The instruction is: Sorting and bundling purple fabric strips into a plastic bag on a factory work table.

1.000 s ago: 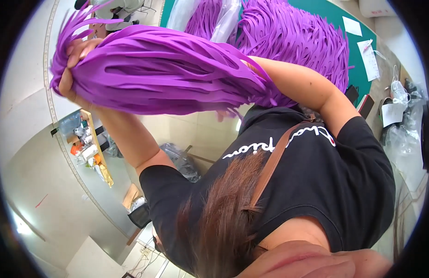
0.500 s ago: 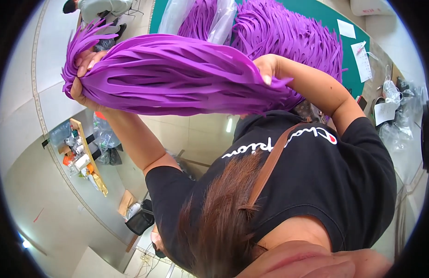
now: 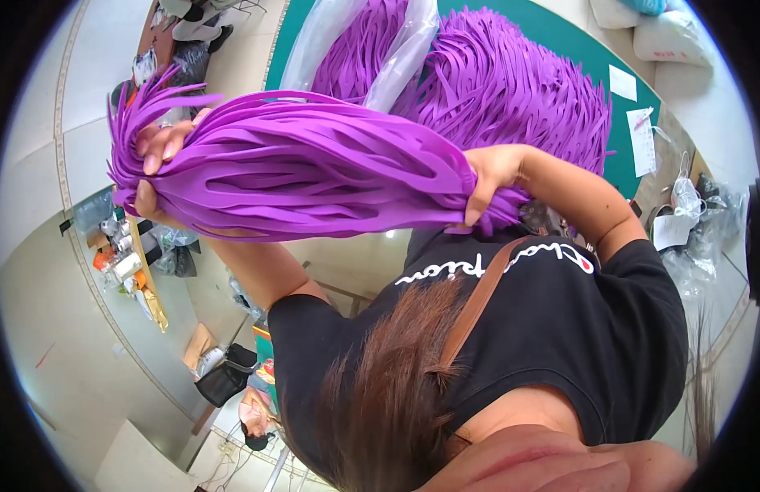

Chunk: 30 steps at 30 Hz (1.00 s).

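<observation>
A long bundle of purple foam-like strips [image 3: 306,176] is stretched sideways between my two hands. My left hand [image 3: 160,152] is closed round its left end, and loose strip ends fan out beyond the fingers. At the other end, my right hand [image 3: 490,176] grips the gathered strips, its thumb in front and short ends poking out past it. Between the hands the strips bulge, with narrow gaps among them. Behind the bundle, a large heap of similar purple strips [image 3: 511,90] lies on a green table [image 3: 552,29].
Clear plastic wrapping [image 3: 404,57] lies over part of the heap. White paper sheets [image 3: 642,141] rest on the table's right side. Crumpled plastic bags [image 3: 704,221] are beyond it. At left is a shelf of small items [image 3: 130,262]. Another person [image 3: 257,414] is in the background, lower left.
The bundle sits lower in the picture. My right hand has closed more fully round its right end, where the strips are now drawn together. My left hand keeps its grip.
</observation>
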Each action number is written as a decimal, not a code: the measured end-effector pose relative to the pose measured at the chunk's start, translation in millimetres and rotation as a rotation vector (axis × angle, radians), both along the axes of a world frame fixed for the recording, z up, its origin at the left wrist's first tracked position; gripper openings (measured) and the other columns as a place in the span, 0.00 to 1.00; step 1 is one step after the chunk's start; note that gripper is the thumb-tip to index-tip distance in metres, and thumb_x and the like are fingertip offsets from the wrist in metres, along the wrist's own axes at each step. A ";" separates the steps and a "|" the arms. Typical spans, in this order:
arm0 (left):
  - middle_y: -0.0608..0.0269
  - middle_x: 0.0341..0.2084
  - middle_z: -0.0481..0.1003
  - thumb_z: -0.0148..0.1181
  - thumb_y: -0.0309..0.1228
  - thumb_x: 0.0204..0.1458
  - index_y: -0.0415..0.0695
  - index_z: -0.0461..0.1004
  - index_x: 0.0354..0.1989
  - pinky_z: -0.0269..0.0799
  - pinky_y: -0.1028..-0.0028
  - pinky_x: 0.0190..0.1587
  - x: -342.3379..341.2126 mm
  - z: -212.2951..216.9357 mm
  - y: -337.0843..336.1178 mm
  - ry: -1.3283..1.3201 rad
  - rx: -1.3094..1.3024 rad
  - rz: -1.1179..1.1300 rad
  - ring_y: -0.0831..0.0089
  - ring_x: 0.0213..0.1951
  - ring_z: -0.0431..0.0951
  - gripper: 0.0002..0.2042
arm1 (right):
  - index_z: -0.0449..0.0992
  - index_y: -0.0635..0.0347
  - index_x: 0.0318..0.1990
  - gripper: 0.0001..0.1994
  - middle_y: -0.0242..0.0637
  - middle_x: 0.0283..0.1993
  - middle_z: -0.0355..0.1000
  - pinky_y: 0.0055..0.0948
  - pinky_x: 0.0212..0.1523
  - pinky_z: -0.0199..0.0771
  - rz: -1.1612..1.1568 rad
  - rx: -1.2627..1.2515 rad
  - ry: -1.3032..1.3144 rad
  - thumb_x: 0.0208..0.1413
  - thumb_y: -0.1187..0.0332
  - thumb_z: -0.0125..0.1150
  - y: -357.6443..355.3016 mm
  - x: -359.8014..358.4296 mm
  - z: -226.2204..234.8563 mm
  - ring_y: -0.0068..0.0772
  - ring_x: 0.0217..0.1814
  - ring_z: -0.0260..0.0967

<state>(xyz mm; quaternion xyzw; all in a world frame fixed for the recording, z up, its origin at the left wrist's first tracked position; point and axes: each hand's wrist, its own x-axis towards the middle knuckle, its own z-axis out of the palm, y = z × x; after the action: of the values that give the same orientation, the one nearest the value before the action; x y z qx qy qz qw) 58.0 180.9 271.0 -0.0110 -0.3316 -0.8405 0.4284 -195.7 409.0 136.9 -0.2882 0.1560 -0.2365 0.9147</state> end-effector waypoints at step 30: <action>0.59 0.54 0.68 0.60 0.44 0.53 0.36 0.65 0.56 0.62 0.69 0.58 -104.5 -355.9 30.0 -0.672 0.672 0.815 0.68 0.52 0.68 0.29 | 0.62 0.64 0.59 0.39 0.50 0.53 0.68 0.45 0.53 0.68 0.776 0.167 1.809 0.39 0.56 0.71 -416.9 -144.1 -84.9 0.46 0.55 0.66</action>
<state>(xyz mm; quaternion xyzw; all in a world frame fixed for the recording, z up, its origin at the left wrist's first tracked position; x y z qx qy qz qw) -46.4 210.9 -84.9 0.5165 -0.1434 -0.6254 0.5670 -339.8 -7.9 52.0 -0.3262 0.7073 0.4010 0.4823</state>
